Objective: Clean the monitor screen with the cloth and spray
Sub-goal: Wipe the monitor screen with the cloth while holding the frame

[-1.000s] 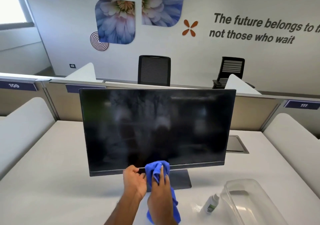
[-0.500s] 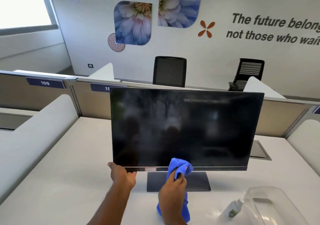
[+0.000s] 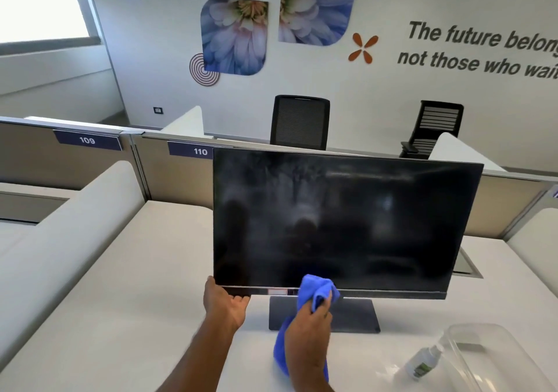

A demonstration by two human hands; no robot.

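A black monitor [image 3: 347, 222] with a smeared, hazy screen stands on a flat dark base [image 3: 356, 313] on the white desk. My left hand [image 3: 225, 304] grips the monitor's bottom left corner from below. My right hand [image 3: 308, 340] is closed on a bunched blue cloth [image 3: 315, 290], which presses against the lower bezel near the middle. More cloth hangs below that hand. A small spray bottle [image 3: 422, 361] with a green label lies on the desk at the lower right, apart from both hands.
A clear plastic tub [image 3: 495, 340] sits at the lower right beside the bottle. Padded white dividers [image 3: 69, 234] flank the desk [image 3: 120, 316] on both sides, and beige partitions run behind. A cable hatch [image 3: 466, 266] lies behind the monitor's right side. Two office chairs stand beyond.
My left hand has slid left along the bottom bezel from the middle to the corner. The cloth stays at the lower bezel. The view has swung left.
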